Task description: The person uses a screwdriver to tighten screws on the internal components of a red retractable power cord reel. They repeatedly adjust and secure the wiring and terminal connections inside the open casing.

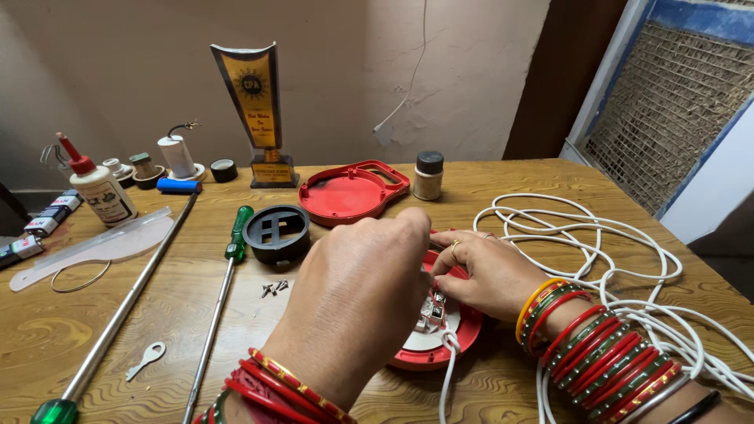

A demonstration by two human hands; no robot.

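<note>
Both hands are in the wiring step: left hand (pixel 353 302) pinches something unseen over the red reel base (pixel 440 345), right hand (pixel 491 275) grips its rim; next needs steady fingers.

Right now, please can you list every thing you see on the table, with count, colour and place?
red round device: one, red and white, under both hands
cable: one, white, coiled at right
red cover: one, centre back
black ring part: one, beside cover
screwdriver: one, green handle, centre left
screws: few, grey, near screwdriver
glue bottle: one, white, red cap, left
trophy: one, gold, back
small jar: one, black lid, back
left hand: over device
right hand: on device
</note>
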